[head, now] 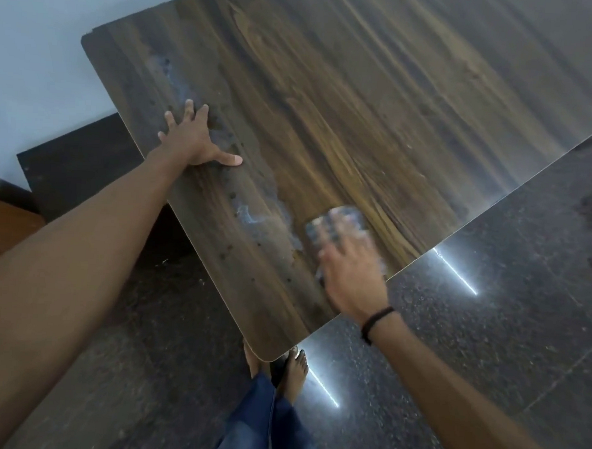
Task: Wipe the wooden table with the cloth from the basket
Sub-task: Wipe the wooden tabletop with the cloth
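Head view: left hand at 10 o'clock of frame, released, fingers splayed flat on the wooden table near its left edge; it holds nothing. Right hand at 5 o'clock, motion-blurred, lies on top of the cloth. Its fingers seem laid forward over the cloth, but I cannot tell whether any curl into the fabric. Black band on that wrist.

Cloth: pale, bunched, on the tabletop close to the near edge, at 12 o'clock of the right hand. Whitish smears and dark specks run from 9 o'clock of the cloth up toward the left hand. Bare feet show below the table corner at 6 o'clock, on a dark polished floor.

Risks, judged:
- The cloth sits near the edge, so a stroke toward 4 o'clock could carry it off onto the floor.
- A loose hold under a flat palm could let it bunch and skip the smears.
- The left hand covers part of the smeared strip, and that patch gets missed unless the hand shifts.
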{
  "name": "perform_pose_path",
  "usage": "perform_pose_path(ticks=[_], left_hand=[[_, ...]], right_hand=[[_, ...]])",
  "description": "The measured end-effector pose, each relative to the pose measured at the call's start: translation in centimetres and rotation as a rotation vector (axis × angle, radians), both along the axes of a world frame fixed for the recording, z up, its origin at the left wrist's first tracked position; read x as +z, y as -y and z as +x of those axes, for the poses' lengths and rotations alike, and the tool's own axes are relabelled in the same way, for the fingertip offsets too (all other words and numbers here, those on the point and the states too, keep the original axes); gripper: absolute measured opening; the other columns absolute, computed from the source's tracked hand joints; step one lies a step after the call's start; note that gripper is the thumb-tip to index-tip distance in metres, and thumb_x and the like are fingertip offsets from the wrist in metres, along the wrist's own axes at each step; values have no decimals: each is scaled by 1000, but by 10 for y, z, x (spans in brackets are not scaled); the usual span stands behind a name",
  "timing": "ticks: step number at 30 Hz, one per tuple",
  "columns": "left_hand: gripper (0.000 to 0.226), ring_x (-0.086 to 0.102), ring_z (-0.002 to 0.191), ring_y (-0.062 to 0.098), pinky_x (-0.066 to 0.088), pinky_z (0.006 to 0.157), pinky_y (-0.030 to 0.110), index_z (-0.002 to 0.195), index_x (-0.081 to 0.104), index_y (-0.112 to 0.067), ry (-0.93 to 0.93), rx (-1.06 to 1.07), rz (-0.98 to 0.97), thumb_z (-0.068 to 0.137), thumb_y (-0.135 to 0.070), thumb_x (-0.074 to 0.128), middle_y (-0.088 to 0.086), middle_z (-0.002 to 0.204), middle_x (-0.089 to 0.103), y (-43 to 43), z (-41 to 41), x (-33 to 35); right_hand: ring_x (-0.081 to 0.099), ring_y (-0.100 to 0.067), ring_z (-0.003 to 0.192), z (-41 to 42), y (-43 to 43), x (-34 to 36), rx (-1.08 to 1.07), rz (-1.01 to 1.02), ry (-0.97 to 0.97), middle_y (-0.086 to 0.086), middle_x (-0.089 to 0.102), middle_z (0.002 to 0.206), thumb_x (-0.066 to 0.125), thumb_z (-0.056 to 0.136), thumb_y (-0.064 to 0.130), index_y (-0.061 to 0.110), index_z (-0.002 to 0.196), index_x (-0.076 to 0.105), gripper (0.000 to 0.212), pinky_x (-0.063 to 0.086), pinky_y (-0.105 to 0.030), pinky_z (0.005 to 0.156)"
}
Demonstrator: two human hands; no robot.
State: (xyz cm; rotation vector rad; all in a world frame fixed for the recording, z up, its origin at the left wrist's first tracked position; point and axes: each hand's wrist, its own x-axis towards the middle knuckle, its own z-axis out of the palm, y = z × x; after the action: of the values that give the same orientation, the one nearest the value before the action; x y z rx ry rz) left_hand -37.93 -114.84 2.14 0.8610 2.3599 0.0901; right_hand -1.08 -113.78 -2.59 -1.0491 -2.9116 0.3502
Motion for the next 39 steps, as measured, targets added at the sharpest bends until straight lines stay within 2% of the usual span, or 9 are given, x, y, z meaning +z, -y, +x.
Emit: perform_pose_path(ticks=[3,7,12,16,20,25,29,33,39], left_hand=[[135,-14,149,41,5,116,67,159,-5,-24,-9,-13,-6,63,-67,79,2,165,-18,0,0,0],[136,-14,150,41,6,116,67,159,-5,-25,-4,-5,-12,62,-67,80,1,165,-18,-2,1,1],[137,-15,150,41,4,117,66,159,-6,-25,-16,3,-9,61,-68,80,0,165,-19,-1,0,-2],[138,-15,149,42,4,116,67,159,-6,-24,8,-6,7,60,-68,80,1,165,-19,-2,-1,0],[137,-15,149,41,3,117,65,159,-6,-24,1,-1,8,62,-69,80,1,165,-19,1,2,0],[136,-16,149,41,2,117,64,159,-6,-23,12,1,11,63,-67,80,1,165,-19,0,2,3],[137,-14,149,42,4,117,64,159,-5,-23,-5,-17,15,62,-71,78,1,165,-18,2,2,0],[134,-12,149,43,7,118,65,160,4,-22,38,2,99,60,-71,78,5,167,-10,0,-15,3],[135,-19,148,40,-1,118,62,160,-3,-25,-45,37,13,62,-58,85,6,165,-18,8,-72,14]], right_hand=[[14,-23,154,10,12,1,620,9,17,2,13,167,41,104,33,34,158,21,57,16,-49,124],[16,-27,153,-22,-32,10,57,-40,8,-4,19,166,37,103,29,29,157,26,55,26,-56,119],[6,-18,154,-12,-25,3,713,6,49,5,8,168,31,104,36,37,159,16,56,11,-48,124],[13,-24,153,-36,-43,10,170,-47,34,-2,16,167,36,104,28,31,158,24,55,20,-56,122],[10,-18,154,-13,-21,6,749,-18,52,4,10,168,30,106,32,35,159,18,54,10,-45,124],[13,-24,154,-51,-29,12,244,-94,39,0,15,167,28,102,33,30,158,23,57,20,-57,121],[10,-20,154,-44,-35,8,641,-53,40,5,10,167,32,105,33,36,158,18,55,10,-49,124],[13,-25,154,-83,-62,13,195,-85,38,1,14,167,34,106,31,32,158,23,53,20,-57,121],[17,-24,153,-98,-80,5,521,16,20,1,15,167,33,105,30,32,158,25,53,20,-53,122]])
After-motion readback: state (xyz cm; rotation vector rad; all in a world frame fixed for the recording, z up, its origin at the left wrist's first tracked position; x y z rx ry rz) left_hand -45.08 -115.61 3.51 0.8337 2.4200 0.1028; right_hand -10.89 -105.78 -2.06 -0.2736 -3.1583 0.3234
